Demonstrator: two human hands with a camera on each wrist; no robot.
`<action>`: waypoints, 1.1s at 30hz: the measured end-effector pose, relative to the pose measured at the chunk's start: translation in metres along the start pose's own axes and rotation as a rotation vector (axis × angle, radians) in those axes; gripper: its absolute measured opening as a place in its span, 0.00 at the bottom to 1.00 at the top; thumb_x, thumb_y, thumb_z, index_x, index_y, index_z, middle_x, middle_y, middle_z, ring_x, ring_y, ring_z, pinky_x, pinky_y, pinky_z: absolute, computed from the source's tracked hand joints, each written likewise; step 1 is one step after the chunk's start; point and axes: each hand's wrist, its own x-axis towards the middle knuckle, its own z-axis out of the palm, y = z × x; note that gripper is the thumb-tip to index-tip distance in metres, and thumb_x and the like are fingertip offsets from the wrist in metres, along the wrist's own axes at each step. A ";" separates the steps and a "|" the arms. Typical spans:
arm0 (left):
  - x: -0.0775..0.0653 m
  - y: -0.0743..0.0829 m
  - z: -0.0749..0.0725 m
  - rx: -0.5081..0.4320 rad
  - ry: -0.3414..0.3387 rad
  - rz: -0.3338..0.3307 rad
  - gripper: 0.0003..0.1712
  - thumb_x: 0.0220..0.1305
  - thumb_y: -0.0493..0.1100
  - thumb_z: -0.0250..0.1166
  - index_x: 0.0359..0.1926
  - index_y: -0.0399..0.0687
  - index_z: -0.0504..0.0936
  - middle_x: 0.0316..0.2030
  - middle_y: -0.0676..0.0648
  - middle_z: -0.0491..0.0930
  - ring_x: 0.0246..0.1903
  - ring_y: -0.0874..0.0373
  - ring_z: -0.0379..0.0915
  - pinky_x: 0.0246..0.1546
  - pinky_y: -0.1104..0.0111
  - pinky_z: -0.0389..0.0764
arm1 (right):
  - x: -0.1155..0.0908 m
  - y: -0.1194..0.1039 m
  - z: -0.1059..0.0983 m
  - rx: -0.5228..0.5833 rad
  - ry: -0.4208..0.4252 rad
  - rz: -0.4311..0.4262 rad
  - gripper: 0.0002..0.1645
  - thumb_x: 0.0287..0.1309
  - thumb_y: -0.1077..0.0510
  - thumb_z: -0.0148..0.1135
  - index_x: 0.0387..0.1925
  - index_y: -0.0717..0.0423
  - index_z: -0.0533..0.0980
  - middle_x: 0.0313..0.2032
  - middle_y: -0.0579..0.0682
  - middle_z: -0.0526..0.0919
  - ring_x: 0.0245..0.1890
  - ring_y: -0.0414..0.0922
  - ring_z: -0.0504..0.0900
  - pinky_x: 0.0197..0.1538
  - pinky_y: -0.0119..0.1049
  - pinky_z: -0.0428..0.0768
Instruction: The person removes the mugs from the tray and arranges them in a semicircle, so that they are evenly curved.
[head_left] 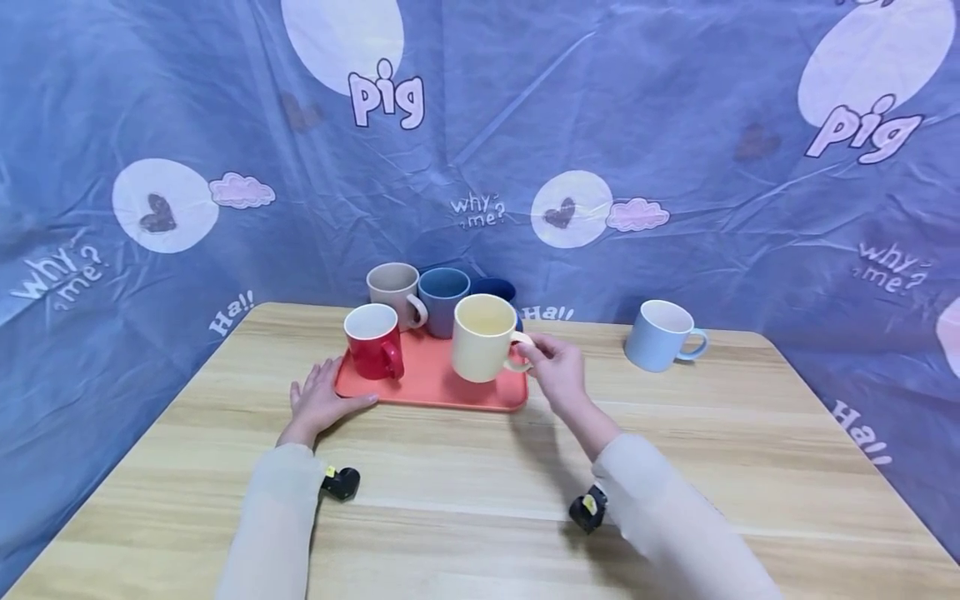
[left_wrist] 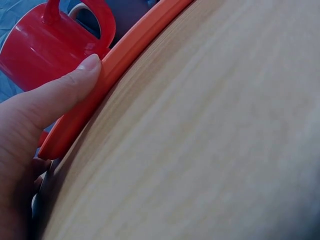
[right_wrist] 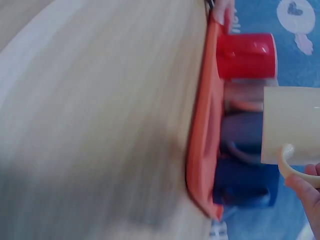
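Observation:
In the head view my right hand pinches the handle of a cream mug, which is upright and raised over the front right of a coral-red tray. The right wrist view also shows the cream mug above the tray, with fingers at its handle. My left hand rests at the tray's front left corner, fingers spread, its straight thumb along the front rim. Close by that thumb stands a red mug on the tray. Behind it on the tray are a grey mug, a teal-blue mug and a partly hidden navy mug.
A light blue mug stands alone on the wooden table, right of the tray, its handle pointing right. Behind the table hangs a blue printed cloth. Each wrist carries a small black camera.

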 end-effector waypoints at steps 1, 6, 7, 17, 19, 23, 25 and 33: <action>0.000 0.000 0.000 -0.002 -0.001 0.000 0.63 0.33 0.73 0.60 0.65 0.43 0.47 0.61 0.33 0.46 0.60 0.37 0.33 0.50 0.41 0.26 | 0.001 0.000 -0.007 -0.002 0.007 -0.007 0.10 0.48 0.66 0.60 0.35 0.66 0.78 0.29 0.57 0.80 0.27 0.43 0.76 0.27 0.37 0.78; -0.001 -0.003 -0.001 0.006 0.001 -0.002 0.63 0.33 0.74 0.60 0.65 0.42 0.47 0.61 0.32 0.46 0.60 0.37 0.33 0.50 0.40 0.26 | 0.005 0.003 -0.040 -0.029 0.043 -0.065 0.11 0.49 0.67 0.59 0.36 0.70 0.77 0.28 0.57 0.80 0.25 0.37 0.76 0.27 0.34 0.78; -0.002 -0.004 -0.002 0.008 0.002 -0.002 0.63 0.33 0.74 0.60 0.65 0.42 0.48 0.61 0.32 0.46 0.60 0.37 0.33 0.50 0.40 0.26 | 0.005 0.003 -0.046 -0.036 0.046 -0.076 0.11 0.49 0.67 0.59 0.36 0.71 0.76 0.28 0.58 0.80 0.24 0.38 0.76 0.27 0.33 0.78; -0.002 -0.002 -0.001 -0.002 0.001 0.019 0.63 0.34 0.73 0.60 0.64 0.41 0.48 0.61 0.31 0.46 0.59 0.36 0.33 0.49 0.40 0.26 | 0.009 0.027 -0.116 -0.017 0.058 -0.157 0.12 0.51 0.66 0.58 0.36 0.73 0.75 0.24 0.48 0.80 0.24 0.36 0.77 0.25 0.29 0.77; -0.001 -0.002 0.000 -0.004 0.002 0.020 0.63 0.34 0.73 0.60 0.64 0.41 0.48 0.61 0.31 0.47 0.59 0.36 0.33 0.49 0.40 0.26 | 0.026 0.065 -0.137 -0.003 0.080 -0.174 0.13 0.50 0.61 0.60 0.37 0.67 0.77 0.25 0.49 0.81 0.26 0.37 0.79 0.25 0.29 0.77; -0.002 -0.001 0.000 -0.004 0.005 0.022 0.63 0.34 0.73 0.60 0.64 0.41 0.48 0.61 0.31 0.47 0.59 0.36 0.33 0.49 0.40 0.26 | 0.052 0.125 -0.172 -0.002 0.151 -0.162 0.18 0.46 0.55 0.64 0.38 0.62 0.77 0.28 0.51 0.81 0.30 0.41 0.80 0.24 0.30 0.77; -0.002 -0.001 -0.001 -0.004 0.007 0.024 0.63 0.34 0.73 0.60 0.64 0.41 0.48 0.61 0.31 0.47 0.59 0.36 0.33 0.49 0.40 0.26 | 0.059 0.143 -0.189 0.024 0.168 -0.155 0.19 0.44 0.54 0.65 0.39 0.61 0.78 0.30 0.52 0.81 0.31 0.41 0.80 0.24 0.30 0.77; -0.004 0.002 -0.001 0.000 -0.005 0.012 0.62 0.36 0.71 0.60 0.64 0.40 0.47 0.61 0.31 0.46 0.59 0.36 0.32 0.49 0.40 0.26 | 0.051 0.150 -0.227 0.024 0.215 -0.158 0.19 0.45 0.56 0.64 0.40 0.63 0.77 0.27 0.47 0.81 0.30 0.37 0.80 0.25 0.28 0.76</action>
